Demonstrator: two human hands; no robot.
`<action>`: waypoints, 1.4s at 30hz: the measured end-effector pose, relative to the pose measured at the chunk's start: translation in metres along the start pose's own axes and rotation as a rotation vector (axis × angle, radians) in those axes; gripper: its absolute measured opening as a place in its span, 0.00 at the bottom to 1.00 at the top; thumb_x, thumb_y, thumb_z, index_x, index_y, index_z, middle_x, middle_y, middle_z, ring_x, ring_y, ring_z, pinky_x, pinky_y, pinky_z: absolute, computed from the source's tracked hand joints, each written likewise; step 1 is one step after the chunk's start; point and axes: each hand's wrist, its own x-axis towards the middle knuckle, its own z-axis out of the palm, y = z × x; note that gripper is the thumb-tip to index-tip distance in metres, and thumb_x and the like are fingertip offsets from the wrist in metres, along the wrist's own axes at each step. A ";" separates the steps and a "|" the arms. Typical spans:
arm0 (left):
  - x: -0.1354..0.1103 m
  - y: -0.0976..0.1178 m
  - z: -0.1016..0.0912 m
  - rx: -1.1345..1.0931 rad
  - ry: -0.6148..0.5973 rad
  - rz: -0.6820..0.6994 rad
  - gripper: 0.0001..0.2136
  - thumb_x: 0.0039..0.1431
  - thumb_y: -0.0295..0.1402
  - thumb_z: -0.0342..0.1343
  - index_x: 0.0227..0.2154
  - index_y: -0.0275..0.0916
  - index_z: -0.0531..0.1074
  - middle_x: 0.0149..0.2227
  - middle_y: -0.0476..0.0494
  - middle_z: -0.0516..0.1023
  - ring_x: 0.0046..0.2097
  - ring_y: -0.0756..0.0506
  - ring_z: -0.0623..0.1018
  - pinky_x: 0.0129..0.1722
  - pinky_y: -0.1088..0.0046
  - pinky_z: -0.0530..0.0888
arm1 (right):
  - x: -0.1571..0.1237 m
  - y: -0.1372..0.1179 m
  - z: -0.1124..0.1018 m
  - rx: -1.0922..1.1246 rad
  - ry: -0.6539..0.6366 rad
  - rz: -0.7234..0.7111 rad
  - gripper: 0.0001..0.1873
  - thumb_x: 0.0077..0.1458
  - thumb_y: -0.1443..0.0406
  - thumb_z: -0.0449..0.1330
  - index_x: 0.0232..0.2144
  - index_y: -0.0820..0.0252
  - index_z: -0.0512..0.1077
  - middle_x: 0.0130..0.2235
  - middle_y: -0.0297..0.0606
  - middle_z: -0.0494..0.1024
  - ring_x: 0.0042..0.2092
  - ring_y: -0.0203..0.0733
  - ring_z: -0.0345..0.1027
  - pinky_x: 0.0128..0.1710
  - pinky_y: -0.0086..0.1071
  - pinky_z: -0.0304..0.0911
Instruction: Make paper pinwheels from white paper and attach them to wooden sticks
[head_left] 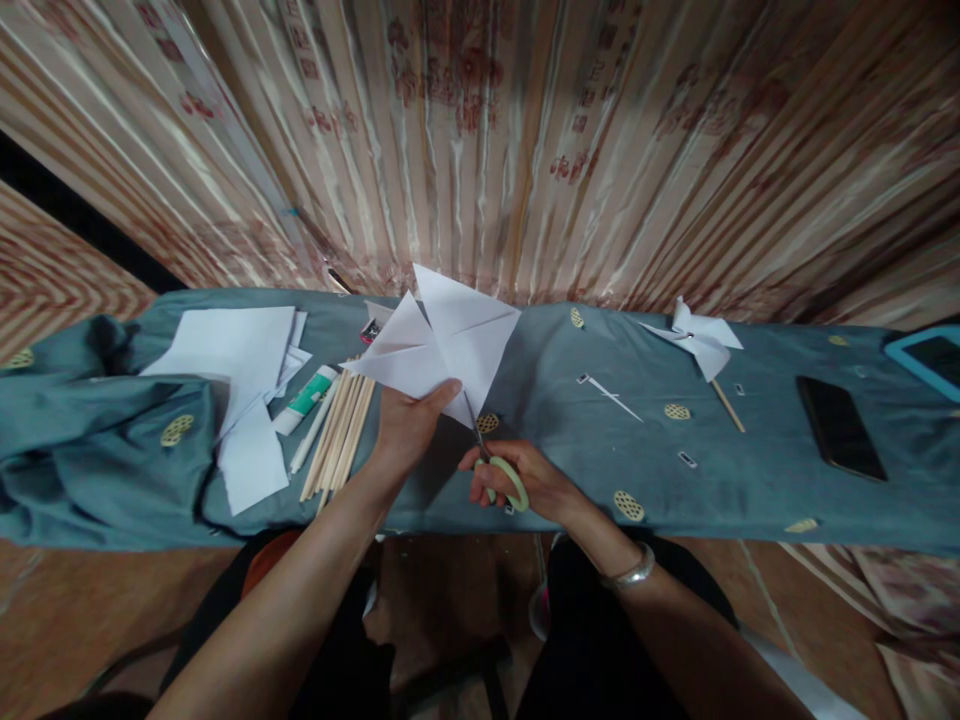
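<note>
My left hand (pixel 409 425) pinches the near edge of a white paper square (pixel 469 325), thumb on top, and holds it above the table. Slits run from the square's corners toward its middle. Closed round the green handles of a pair of scissors (pixel 511 484) is my right hand (pixel 525 475). The scissor blades meet the paper at its near corner, just right of my left thumb. Beyond my right hand lies a paper pinwheel (pixel 701 340) on a wooden stick.
White paper sheets (pixel 232 340), a green-and-white glue stick (pixel 306 398) and several wooden sticks (pixel 341 430) lie left on the blue-green cloth (pixel 600 460). A thin paper strip (pixel 615 398), a black phone (pixel 841 428) and a blue-framed device (pixel 930 358) lie right. A patterned curtain (pixel 480 150) hangs behind.
</note>
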 end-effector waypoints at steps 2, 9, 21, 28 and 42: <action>-0.001 0.002 0.001 -0.018 0.013 -0.017 0.30 0.38 0.26 0.70 0.49 0.43 0.70 0.35 0.48 0.81 0.43 0.43 0.79 0.45 0.68 0.73 | 0.000 -0.001 0.001 -0.009 0.003 0.009 0.29 0.43 0.42 0.65 0.32 0.62 0.74 0.24 0.34 0.76 0.24 0.32 0.68 0.20 0.23 0.59; -0.001 0.000 0.000 0.041 -0.025 0.010 0.20 0.41 0.30 0.69 0.41 0.43 0.74 0.37 0.44 0.82 0.45 0.37 0.79 0.49 0.60 0.73 | 0.001 -0.004 0.002 -0.014 0.003 0.033 0.32 0.39 0.40 0.65 0.32 0.63 0.73 0.24 0.34 0.75 0.24 0.32 0.68 0.20 0.23 0.59; 0.001 -0.005 -0.002 0.129 -0.066 0.070 0.13 0.44 0.33 0.65 0.36 0.40 0.74 0.33 0.44 0.81 0.42 0.38 0.79 0.49 0.57 0.72 | 0.001 -0.002 0.001 -0.006 -0.003 0.018 0.29 0.43 0.42 0.66 0.32 0.63 0.73 0.24 0.33 0.75 0.25 0.32 0.68 0.21 0.24 0.60; 0.001 -0.005 -0.002 0.097 -0.073 0.083 0.12 0.45 0.31 0.65 0.34 0.39 0.73 0.32 0.44 0.81 0.43 0.39 0.78 0.48 0.61 0.72 | 0.002 0.000 0.000 0.003 -0.013 0.028 0.29 0.42 0.43 0.67 0.34 0.63 0.73 0.26 0.34 0.76 0.26 0.33 0.69 0.21 0.24 0.60; 0.001 -0.005 -0.004 0.141 -0.073 0.070 0.14 0.45 0.33 0.65 0.37 0.37 0.74 0.35 0.41 0.81 0.42 0.38 0.78 0.47 0.59 0.72 | 0.002 0.000 0.001 -0.016 -0.001 0.006 0.29 0.43 0.43 0.66 0.32 0.62 0.73 0.24 0.33 0.75 0.24 0.32 0.67 0.21 0.24 0.58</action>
